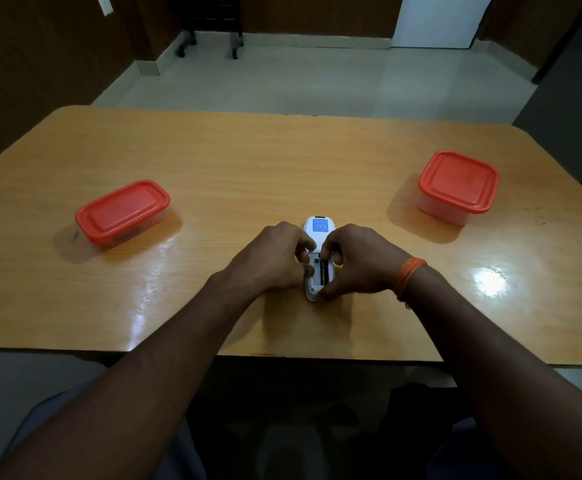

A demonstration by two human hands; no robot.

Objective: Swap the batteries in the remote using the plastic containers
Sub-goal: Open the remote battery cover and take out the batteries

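Note:
A white remote (318, 226) lies face down at the table's near middle, its battery bay uncovered. One dark battery (324, 272) sits in the right slot; the left slot looks empty. My left hand (271, 259) grips the remote's left side. My right hand (358, 261) holds its right side, fingertips on the battery's top end. Two clear plastic containers with red lids stand closed: a rectangular container (122, 212) at the left and a squarer container (457, 186) at the right. Their contents are hidden.
The wooden table (248, 161) has rounded far corners and glare spots near the front. Beyond it lie a tiled floor, chair legs on castors and a white door.

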